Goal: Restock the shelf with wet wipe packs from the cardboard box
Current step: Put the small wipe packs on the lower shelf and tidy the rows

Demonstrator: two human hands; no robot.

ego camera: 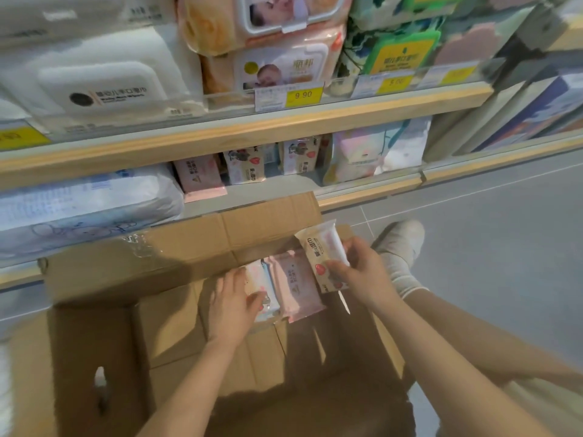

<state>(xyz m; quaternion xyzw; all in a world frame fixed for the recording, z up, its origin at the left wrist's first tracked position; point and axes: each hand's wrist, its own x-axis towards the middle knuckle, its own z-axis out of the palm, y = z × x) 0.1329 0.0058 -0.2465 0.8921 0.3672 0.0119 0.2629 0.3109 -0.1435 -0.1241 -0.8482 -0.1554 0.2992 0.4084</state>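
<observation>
Over the cardboard box point(132, 272): both hands, before the shelf point(239, 134).
Right hand point(362, 272): cream wipe pack point(325, 257) gripped, lifted upright.
Left hand point(233, 307): white-pink pack point(262, 288) pinched, beside pink pack point(296, 288) inside box.

Shop: price tags point(303, 95) on shelf point(239, 127)

Matt brown cardboard box point(94, 310), glossy plastic-wrapped packs point(296, 288), pale wooden shelf edge point(252, 130).

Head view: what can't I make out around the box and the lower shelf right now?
- Cardboard box: near end cut off by the bottom edge.
- Pack under the left hand: print covered by its fingers.
- Pack in the right hand: small print blurred.
- Lower shelf: depth hidden by front packs.
</observation>
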